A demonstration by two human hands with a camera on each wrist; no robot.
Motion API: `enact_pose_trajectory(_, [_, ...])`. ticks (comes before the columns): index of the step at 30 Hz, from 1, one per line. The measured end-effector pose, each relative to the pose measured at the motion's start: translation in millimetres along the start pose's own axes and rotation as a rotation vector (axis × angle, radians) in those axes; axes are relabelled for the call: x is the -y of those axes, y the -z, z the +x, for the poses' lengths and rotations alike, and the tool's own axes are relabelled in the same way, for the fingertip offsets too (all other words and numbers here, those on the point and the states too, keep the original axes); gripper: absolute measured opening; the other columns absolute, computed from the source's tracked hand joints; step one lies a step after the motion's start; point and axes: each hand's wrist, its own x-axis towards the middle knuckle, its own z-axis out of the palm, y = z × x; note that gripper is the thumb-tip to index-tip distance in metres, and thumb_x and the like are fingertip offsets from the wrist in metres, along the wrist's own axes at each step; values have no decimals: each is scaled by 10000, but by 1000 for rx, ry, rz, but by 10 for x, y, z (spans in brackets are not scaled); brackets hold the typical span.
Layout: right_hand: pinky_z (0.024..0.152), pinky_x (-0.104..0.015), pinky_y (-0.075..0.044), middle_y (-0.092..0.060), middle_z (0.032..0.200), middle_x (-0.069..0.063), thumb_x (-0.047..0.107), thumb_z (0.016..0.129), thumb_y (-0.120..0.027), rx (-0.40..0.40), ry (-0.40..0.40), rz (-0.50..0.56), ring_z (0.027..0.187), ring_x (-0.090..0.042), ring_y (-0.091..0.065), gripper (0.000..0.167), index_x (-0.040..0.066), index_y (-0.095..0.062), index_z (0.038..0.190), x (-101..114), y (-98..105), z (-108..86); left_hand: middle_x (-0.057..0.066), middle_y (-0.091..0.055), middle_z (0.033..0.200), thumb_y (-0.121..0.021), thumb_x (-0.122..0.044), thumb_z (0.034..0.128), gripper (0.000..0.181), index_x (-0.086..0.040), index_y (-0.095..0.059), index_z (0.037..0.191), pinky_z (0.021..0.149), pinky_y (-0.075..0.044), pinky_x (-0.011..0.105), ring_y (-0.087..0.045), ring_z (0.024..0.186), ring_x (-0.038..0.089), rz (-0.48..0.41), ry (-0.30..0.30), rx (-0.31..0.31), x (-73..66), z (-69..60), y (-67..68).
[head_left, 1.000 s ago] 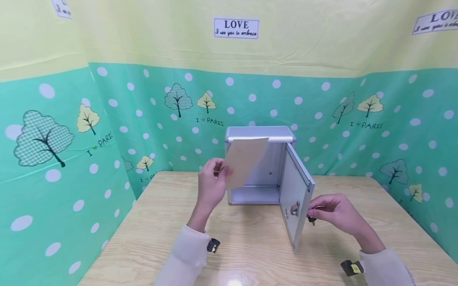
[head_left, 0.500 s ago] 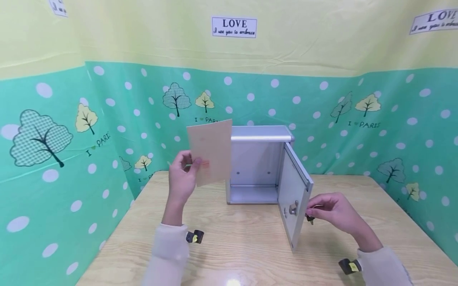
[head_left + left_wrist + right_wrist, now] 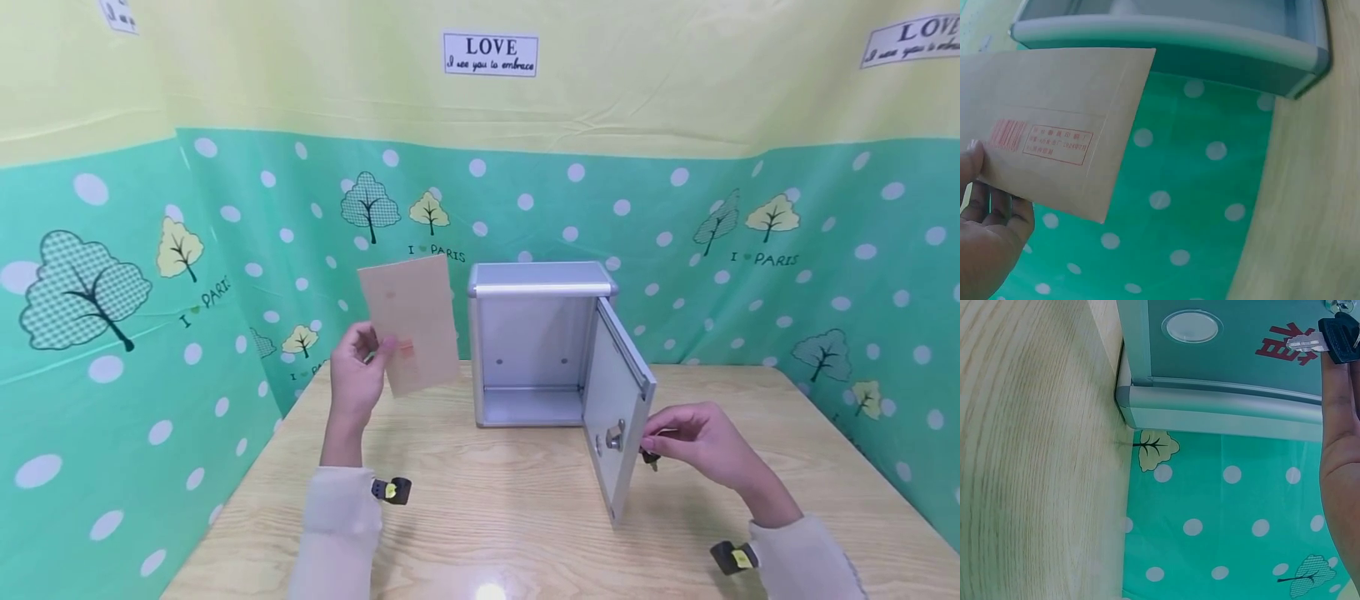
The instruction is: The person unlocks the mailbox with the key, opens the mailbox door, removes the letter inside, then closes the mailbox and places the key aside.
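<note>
My left hand (image 3: 356, 375) pinches a brown paper envelope (image 3: 412, 308) between thumb and fingers. The envelope is held up in the air to the left of a silver metal box (image 3: 543, 277). In the left wrist view, a red barcode and a red printed frame show on its face. The box's door (image 3: 611, 392) is swung open toward me, with a latch (image 3: 615, 436) on its inner side. My right hand (image 3: 701, 437) is at the door's outer side, its fingers gripping keys. One black-headed key (image 3: 1338, 337) hangs beside the lock (image 3: 1340, 305).
The box stands on a wooden table (image 3: 450, 500), near its back edge. Inside, its back wall (image 3: 532, 342) shows two small holes. A green and yellow patterned curtain (image 3: 300, 192) surrounds the table. The open door sticks out between the hands.
My left hand has moved leftward with the envelope, from in front of the box opening to beside the box. The envelope's face has turned toward me. The right hand and door look unchanged.
</note>
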Motion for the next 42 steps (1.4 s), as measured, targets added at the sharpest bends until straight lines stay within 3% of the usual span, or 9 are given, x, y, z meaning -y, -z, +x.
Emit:
enact_pose_trajectory(7, [699, -313, -642, -770, 990, -50, -151, 901, -661, 2, 1, 9, 851, -171, -740, 217, 3, -752, 1023, -3, 1, 3, 94, -593, 1001, -691, -124, 984, 270, 52, -589, 1162, 769, -532, 190, -580, 928, 177, 29, 90, 48, 260, 27, 21])
enact_pose_trajectory(15, [694, -319, -644, -772, 984, -40, -139, 903, -668, -1, -17, 0, 843, -165, -739, 211, 12, -756, 1021, -3, -2, -8, 178, -638, 1130, -678, -92, 992, 263, 40, -603, 1207, 777, -544, 207, -605, 975, 227, 117, 245, 106, 535, 18, 4])
enact_pose_trajectory(24, [718, -320, -647, -773, 1002, -54, -142, 908, -662, 7, -8, 10, 857, -176, -743, 217, 5, -754, 1038, -16, 0, -3, 211, -659, 1175, -658, -56, 991, 260, 38, -623, 1232, 835, -568, 290, -635, 1038, 298, 257, 320, 139, 687, 1, -31])
enact_pose_trajectory(30, [733, -318, -648, -773, 1011, -55, -152, 909, -653, 10, 3, 19, 868, -175, -746, 229, 3, -754, 1043, -20, 1, -2, 190, -623, 1195, -653, -84, 997, 286, 28, -607, 1256, 887, -565, 365, -620, 1057, 305, 296, 423, 141, 765, -28, -61])
enact_pose_trajectory(37, [728, -317, -648, -773, 1004, -55, -153, 907, -655, 9, 4, 20, 866, -172, -746, 225, -1, -754, 1040, -27, 1, -3, 182, -667, 1027, -669, -84, 974, 286, 81, -635, 1206, 722, -572, 295, -646, 897, 271, 410, 436, 152, 808, -63, -52])
enact_pose_trajectory(42, [728, -315, -647, -773, 1000, -52, -147, 909, -657, 9, -2, 9, 861, -174, -745, 222, 3, -755, 1041, -21, 2, 1, 202, -701, 1006, -668, -92, 962, 335, 96, -633, 1237, 696, -588, 300, -684, 878, 282, 446, 464, 189, 885, -91, -44])
